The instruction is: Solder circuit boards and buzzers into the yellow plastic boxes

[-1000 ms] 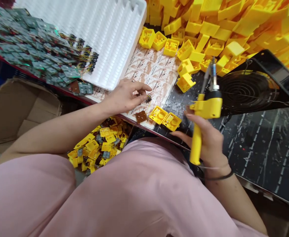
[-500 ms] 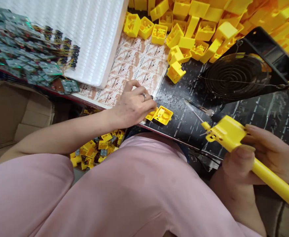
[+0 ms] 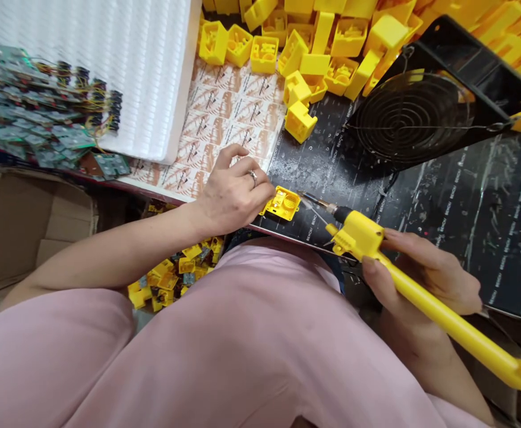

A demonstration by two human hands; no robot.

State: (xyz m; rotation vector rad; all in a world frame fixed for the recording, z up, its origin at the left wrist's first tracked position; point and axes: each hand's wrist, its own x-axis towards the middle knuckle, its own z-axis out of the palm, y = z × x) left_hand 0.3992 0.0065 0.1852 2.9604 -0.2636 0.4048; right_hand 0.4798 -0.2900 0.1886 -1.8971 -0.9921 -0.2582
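My right hand [image 3: 429,279] is closed around a yellow soldering gun [image 3: 367,238]. The gun's metal tip and thin solder feed tube point left and sit close to the right edge of an open yellow plastic case [image 3: 287,203]. That small case lies on the black bench mat near the front edge. My left hand [image 3: 241,190], with a ring on one finger, is curled over the left end of the case. Its fingertips press there and are partly hidden, along with whatever lies beneath them.
A black fan [image 3: 403,119] with a wire guard stands behind the gun. Yellow cases [image 3: 300,122] are piled at the back. Green circuit boards [image 3: 41,119] with wires lie on a white foam sheet [image 3: 153,71] at left. Below the edge are a cardboard box [image 3: 15,226] and yellow parts [image 3: 164,276].
My right hand has brought the soldering gun left, so its tip is now beside the yellow case. My left hand stays at the case. The view has shifted slightly.
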